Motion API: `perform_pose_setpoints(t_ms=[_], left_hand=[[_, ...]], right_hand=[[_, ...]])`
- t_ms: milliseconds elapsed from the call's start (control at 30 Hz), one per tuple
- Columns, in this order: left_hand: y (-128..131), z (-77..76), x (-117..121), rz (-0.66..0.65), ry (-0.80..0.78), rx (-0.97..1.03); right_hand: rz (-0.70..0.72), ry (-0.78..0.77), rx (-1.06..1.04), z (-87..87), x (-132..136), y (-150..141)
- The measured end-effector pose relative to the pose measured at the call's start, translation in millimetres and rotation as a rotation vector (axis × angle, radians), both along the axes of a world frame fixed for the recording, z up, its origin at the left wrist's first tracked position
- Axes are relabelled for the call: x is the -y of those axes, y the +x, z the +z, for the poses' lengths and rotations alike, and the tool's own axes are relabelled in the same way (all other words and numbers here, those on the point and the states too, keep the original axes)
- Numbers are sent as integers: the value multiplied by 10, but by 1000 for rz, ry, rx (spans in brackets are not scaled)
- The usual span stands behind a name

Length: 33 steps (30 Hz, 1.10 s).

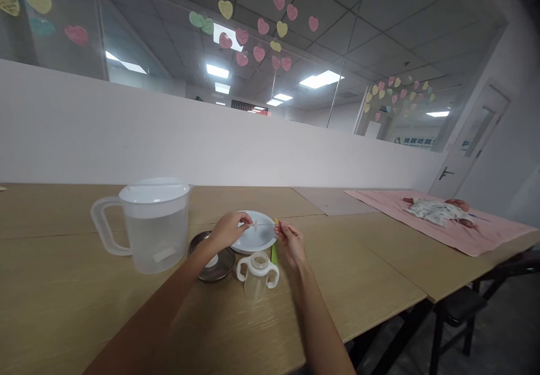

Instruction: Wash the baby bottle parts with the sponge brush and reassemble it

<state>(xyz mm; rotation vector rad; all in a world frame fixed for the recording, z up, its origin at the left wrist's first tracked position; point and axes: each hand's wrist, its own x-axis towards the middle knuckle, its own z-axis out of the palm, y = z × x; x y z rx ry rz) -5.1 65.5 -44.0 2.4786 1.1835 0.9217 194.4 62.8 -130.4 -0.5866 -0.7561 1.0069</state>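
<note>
Over the white bowl (247,244), my left hand (228,230) pinches a small translucent piece (255,224) that looks like part of a bottle straw. My right hand (291,243) has its fingertips closed on a thin stick with a yellow end (276,222). The thin stick runs between both hands; its exact kind is too small to tell. A clear two-handled baby bottle (256,285), without a lid, stands upright in front of the bowl. Beside it a green strip-like handle (274,254) lies partly hidden. Under my left forearm is a metal dish (221,274) with a white round piece (212,261).
A large translucent jug (157,234) with a white lid stands at the left, holding liquid. On the right, a baby doll (439,212) lies on a pink cloth (485,237). A white wall (232,150) rises behind the wooden table (346,268); a dark chair (459,310) stands at the right.
</note>
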Motion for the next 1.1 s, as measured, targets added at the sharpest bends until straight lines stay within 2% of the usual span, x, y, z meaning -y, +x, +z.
perform_pose_setpoints(t_ms=[267,433,600,867,967,1100], left_hand=[[28,-10,1,-13,7,28],[143,-73,10,56,58,-4],[251,-140,27,22,138,20],[345,-192,31,-9,155,45],[335,-174,36,-19,156,27],[313,-155,25,-28,193,-27]], right_hand=[[11,-18,27,-5,0,-40],[-8,-2,60,-13,-12,-112],[-38,4,129,-38,-26,-144],[-62,70,306,-89,-63,-161],[-24,49,246,-16,-2,-163],[151,54,44,122,121,-98]])
